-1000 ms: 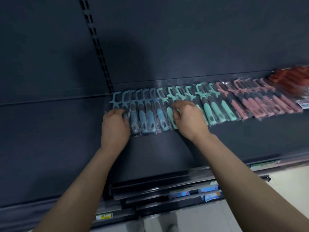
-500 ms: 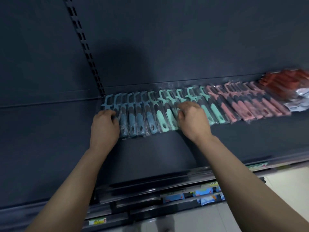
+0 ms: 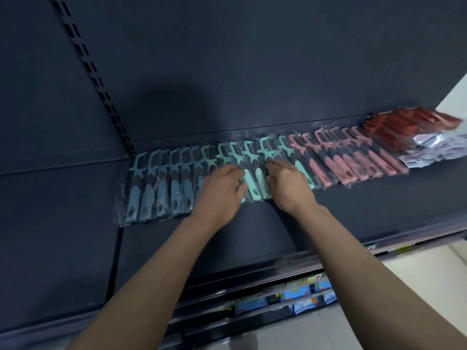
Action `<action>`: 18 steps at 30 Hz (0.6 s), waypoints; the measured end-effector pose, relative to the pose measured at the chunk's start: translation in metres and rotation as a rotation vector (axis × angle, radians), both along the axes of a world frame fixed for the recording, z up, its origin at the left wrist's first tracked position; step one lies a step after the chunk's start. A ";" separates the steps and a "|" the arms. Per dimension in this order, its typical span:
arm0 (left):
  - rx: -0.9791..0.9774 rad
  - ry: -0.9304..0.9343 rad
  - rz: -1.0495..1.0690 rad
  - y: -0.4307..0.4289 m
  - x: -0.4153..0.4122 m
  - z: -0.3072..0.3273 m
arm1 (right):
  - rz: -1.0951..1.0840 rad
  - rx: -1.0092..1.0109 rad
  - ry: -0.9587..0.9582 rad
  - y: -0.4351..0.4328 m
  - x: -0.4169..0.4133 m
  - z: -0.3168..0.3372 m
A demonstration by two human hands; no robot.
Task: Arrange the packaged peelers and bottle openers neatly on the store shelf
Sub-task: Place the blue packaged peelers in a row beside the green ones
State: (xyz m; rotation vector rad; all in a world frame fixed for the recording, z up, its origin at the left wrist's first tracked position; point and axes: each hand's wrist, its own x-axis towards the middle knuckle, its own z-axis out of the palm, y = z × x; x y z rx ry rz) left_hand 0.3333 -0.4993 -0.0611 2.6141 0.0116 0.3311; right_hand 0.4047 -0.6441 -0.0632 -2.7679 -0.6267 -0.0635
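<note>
A long overlapping row of packaged peelers lies along the back of a dark shelf (image 3: 252, 236). Blue-handled packs (image 3: 161, 188) are at the left, mint-green packs (image 3: 255, 173) in the middle, pink packs (image 3: 353, 160) further right, and red packs (image 3: 404, 122) at the far right. My left hand (image 3: 222, 190) rests flat on the left side of the mint-green group, fingers spread. Just to its right, my right hand (image 3: 288, 183) lies on the same group. A few mint-green packs show between the two hands. Neither hand grips a pack.
White-labelled packages (image 3: 434, 147) lie at the far right end of the shelf. A slotted upright (image 3: 96, 77) runs up the back panel at the left. Below the shelf's front rail (image 3: 278, 269), lower shelves hold blue and green packets (image 3: 298, 296). Pale floor shows at bottom right.
My left hand has left the blue packs at the row's left end and now lies on the mint-green packs beside my right hand. The view has shifted so more of the right end shows.
</note>
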 end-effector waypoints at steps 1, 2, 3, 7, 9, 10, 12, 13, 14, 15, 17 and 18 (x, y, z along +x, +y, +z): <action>0.033 0.019 -0.022 -0.007 0.006 -0.002 | 0.011 -0.026 0.013 -0.003 0.001 0.000; 0.071 0.036 -0.036 -0.012 0.011 -0.003 | 0.025 -0.052 0.029 -0.006 0.002 -0.001; 0.108 0.050 -0.046 -0.017 0.015 -0.003 | 0.036 -0.064 0.051 -0.009 0.004 -0.002; 0.222 0.133 -0.098 -0.029 0.027 -0.003 | 0.070 -0.056 0.126 -0.018 0.008 0.003; 0.227 0.190 -0.116 -0.030 0.029 -0.005 | 0.091 -0.053 0.137 -0.021 0.010 0.004; 0.210 0.200 -0.115 -0.031 0.031 -0.006 | 0.099 -0.047 0.141 -0.022 0.011 0.004; 0.163 0.203 -0.103 -0.032 0.032 -0.007 | 0.115 -0.028 0.145 -0.024 0.013 0.003; 0.138 0.207 -0.098 -0.034 0.033 -0.007 | 0.125 -0.024 0.146 -0.025 0.014 0.003; 0.113 0.213 -0.096 -0.036 0.034 -0.007 | 0.134 -0.023 0.147 -0.025 0.015 0.003; 0.083 0.221 -0.096 -0.038 0.034 -0.007 | 0.141 -0.018 0.148 -0.026 0.016 0.002; 0.030 0.241 -0.096 -0.041 0.035 -0.007 | 0.151 -0.005 0.147 -0.028 0.018 0.002; 0.011 0.248 -0.093 -0.042 0.035 -0.008 | 0.154 -0.003 0.147 -0.029 0.018 0.002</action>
